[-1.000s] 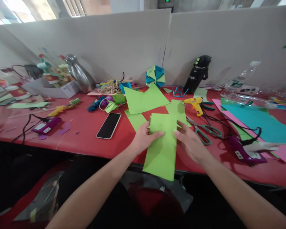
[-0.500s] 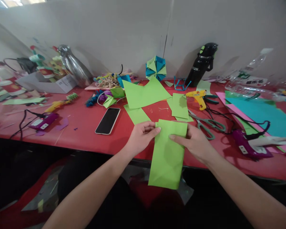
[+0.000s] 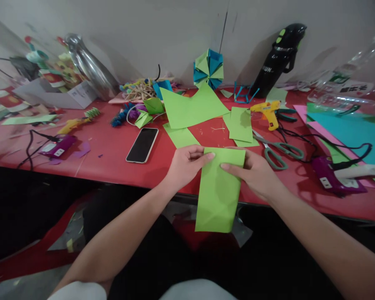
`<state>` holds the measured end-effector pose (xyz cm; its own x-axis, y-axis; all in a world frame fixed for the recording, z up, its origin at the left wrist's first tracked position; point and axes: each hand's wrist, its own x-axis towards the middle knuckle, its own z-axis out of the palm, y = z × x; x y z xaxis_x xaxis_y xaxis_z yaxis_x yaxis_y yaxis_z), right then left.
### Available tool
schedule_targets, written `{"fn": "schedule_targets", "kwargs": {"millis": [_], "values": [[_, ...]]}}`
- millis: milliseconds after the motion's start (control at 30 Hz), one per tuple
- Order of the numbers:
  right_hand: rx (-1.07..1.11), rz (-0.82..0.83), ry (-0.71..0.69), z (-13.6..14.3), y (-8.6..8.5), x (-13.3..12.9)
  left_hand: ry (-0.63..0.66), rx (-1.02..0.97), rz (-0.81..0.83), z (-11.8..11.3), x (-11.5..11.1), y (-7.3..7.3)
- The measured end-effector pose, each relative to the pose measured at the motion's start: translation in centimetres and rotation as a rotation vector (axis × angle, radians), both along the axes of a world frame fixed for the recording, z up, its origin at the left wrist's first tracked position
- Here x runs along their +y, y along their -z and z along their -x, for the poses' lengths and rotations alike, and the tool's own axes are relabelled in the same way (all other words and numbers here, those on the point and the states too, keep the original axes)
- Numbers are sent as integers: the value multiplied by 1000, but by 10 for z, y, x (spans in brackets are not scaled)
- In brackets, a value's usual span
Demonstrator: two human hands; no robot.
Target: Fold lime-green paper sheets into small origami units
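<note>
A folded sheet of green paper (image 3: 218, 196) hangs upright over the table's front edge, pinched at its top by both hands. My left hand (image 3: 187, 164) grips the upper left corner, thumb in front and fingers behind. On the upper right side, my right hand (image 3: 258, 173) holds it the same way, with the thumb lying across the front. Beyond the hands lie a large green paper piece (image 3: 190, 106) with a pointed edge and smaller green pieces (image 3: 241, 125). Grey-handled scissors (image 3: 276, 154) rest to the right of my right hand.
On the red table (image 3: 106, 156) lie a phone (image 3: 142, 145), a yellow glue gun (image 3: 267, 110) and purple power strips (image 3: 334, 177). A blue-green paper ball (image 3: 208, 68), black bottle (image 3: 278, 58) and steel flask (image 3: 92, 66) stand at the back. Coloured sheets (image 3: 353, 133) lie right.
The view has tilted down slightly, so the table sits higher in the picture. The top edges of the green paper now line up, where a layer stuck out at the left before.
</note>
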<state>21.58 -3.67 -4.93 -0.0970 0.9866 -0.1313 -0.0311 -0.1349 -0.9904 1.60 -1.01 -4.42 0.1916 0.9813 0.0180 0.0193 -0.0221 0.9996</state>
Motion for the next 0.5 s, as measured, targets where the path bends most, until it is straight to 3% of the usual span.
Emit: {"fn": "schedule_targets", "kwargs": {"millis": [500], "values": [[-49,-54,22,-4,-2,-2,19,-61,-35,1,3,7]]}}
